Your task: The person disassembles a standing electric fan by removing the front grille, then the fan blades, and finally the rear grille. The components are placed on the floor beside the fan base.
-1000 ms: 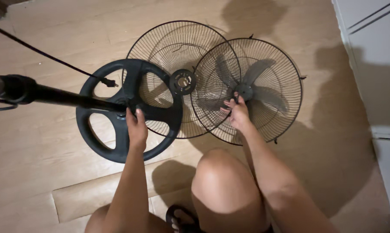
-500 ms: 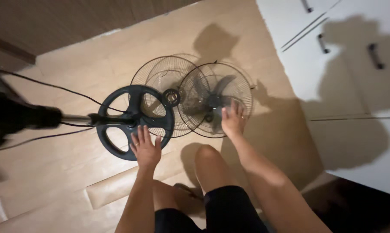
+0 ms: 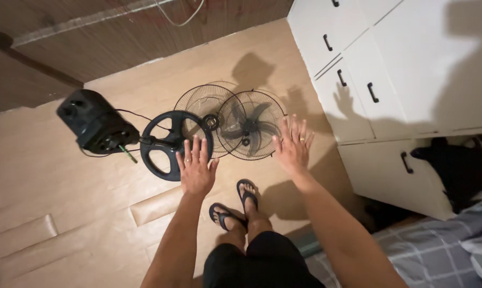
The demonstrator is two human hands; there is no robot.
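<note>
The fan motor (image 3: 94,124) lies on its side on the floor, its round base (image 3: 169,144) tipped up beside two wire grilles (image 3: 206,114) overlapping flat, blades (image 3: 254,128) apparently under the right one. Left hand (image 3: 196,168) hovers above the base, fingers spread, empty. Right hand (image 3: 291,146) floats by the grilles, equally splayed.

Black fan base (image 3: 166,154), white cabinet (image 3: 411,64), grey plaid fabric (image 3: 438,250).

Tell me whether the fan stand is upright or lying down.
Lying down: the round base stands on edge and the motor head rests near the floor.
</note>
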